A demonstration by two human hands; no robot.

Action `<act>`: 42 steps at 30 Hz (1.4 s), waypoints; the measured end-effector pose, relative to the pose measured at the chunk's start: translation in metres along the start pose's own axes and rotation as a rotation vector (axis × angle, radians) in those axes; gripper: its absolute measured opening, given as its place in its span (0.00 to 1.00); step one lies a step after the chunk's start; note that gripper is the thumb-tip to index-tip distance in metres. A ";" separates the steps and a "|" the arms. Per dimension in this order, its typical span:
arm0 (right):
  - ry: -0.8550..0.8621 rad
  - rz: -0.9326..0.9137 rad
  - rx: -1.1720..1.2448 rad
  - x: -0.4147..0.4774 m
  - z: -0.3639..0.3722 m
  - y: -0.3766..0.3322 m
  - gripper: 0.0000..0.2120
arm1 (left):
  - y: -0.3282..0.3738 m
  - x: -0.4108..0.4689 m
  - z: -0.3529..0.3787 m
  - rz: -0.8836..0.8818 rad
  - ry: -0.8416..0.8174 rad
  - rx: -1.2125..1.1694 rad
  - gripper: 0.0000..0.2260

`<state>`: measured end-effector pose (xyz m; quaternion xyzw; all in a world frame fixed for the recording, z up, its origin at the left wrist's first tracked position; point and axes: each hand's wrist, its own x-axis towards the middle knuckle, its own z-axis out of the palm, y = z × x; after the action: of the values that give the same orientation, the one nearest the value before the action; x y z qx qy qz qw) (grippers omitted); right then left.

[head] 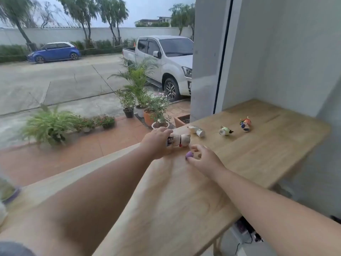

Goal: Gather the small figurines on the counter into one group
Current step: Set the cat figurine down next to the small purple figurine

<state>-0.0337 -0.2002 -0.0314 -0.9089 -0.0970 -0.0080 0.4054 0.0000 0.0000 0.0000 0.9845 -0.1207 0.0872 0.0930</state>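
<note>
My left hand [156, 140] is closed around a cream cat figurine [181, 140] with a dark figure behind it, held at the counter's window edge. Just to the right, the fingers of my right hand [204, 159] curl round a small purple figurine [189, 154] that rests on the wooden counter [258, 154]. Farther along lie a pale white-and-green figurine [197, 131] on its side, a small green-and-white one [225, 130], and an orange, blue and white one [246, 124].
The counter runs along a large window and ends at a grey wall on the right. A blurred greenish object [7, 189] sits at the counter's left end. Cables and a power strip [245, 231] lie below the counter's near edge.
</note>
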 end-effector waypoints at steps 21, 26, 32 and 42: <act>-0.008 -0.019 0.200 0.011 0.009 0.033 0.24 | -0.006 0.023 0.027 -0.176 0.126 0.114 0.20; -0.024 -0.080 0.106 0.023 0.012 0.033 0.22 | -0.010 0.006 0.039 -0.270 0.312 -0.072 0.23; 0.009 -0.169 -0.010 0.032 0.015 0.035 0.11 | -0.002 -0.007 0.050 -0.386 0.447 -0.419 0.23; -0.071 -0.182 0.207 0.040 0.017 0.035 0.10 | 0.003 -0.022 0.056 -0.501 0.477 -0.725 0.21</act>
<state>0.0105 -0.2041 -0.0647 -0.8495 -0.1936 -0.0022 0.4908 -0.0138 -0.0090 -0.0576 0.8402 0.1216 0.2373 0.4721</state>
